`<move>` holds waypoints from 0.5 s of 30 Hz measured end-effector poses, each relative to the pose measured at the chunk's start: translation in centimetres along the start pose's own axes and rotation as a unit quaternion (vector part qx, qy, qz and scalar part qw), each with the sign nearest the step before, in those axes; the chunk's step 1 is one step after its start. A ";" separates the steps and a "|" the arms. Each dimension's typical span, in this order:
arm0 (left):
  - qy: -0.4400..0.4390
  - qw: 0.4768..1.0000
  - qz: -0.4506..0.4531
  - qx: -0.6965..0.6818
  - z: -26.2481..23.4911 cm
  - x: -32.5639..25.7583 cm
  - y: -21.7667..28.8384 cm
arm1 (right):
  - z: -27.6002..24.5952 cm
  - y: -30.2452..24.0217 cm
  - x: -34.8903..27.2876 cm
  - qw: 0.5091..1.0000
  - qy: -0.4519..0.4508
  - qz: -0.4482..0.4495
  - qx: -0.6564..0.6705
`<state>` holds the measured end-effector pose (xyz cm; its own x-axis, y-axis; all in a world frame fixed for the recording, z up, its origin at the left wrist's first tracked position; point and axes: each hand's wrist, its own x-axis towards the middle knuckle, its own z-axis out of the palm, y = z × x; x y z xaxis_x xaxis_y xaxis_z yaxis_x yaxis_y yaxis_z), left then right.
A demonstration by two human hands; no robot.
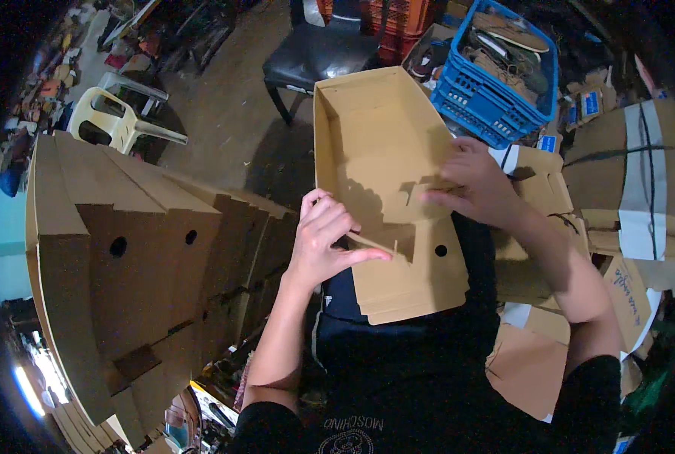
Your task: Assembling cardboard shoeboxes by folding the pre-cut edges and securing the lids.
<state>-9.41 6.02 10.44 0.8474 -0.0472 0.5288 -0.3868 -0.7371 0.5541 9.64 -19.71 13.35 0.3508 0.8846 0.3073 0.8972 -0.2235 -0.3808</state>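
Note:
A brown cardboard box (386, 144), partly folded up, rests on my lap with its open side facing me. Its near panel lies folded out flat and has a round hole. My left hand (321, 238) grips the near left corner, fingers round the outside of the wall and thumb stretched along a folded flap. At the right wall is my right hand (479, 181), slightly blurred, with curled fingers by the edge and its thumb over a small inner flap. The outer side of that wall is hidden.
Flattened cardboard box blanks (148, 272) stand stacked at my left. More cardboard pieces (530, 356) lie at my right. Beyond the box are a black chair (322, 57) and a filled blue crate (492, 98); a cream plastic chair (114, 121) stands far left.

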 end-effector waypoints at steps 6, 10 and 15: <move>0.081 0.995 -0.055 -0.018 -0.4 0.2 -0.3 | 1.0 -3.1 -0.3 1.000 0.019 0.003 0.017; 0.163 0.974 -0.145 -0.056 -0.2 0.3 0.0 | 0.2 -5.1 -0.5 1.000 -0.015 0.000 0.021; 0.187 0.965 -0.162 -0.089 0.4 -0.4 -0.1 | 0.5 -6.2 -1.8 0.998 0.026 -0.057 0.002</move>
<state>-9.52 5.85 9.93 0.7569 0.4364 0.4864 -0.2085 -0.5442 0.8126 3.33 -19.67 14.71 0.2602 0.8817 0.3935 0.9312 -0.1215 -0.3436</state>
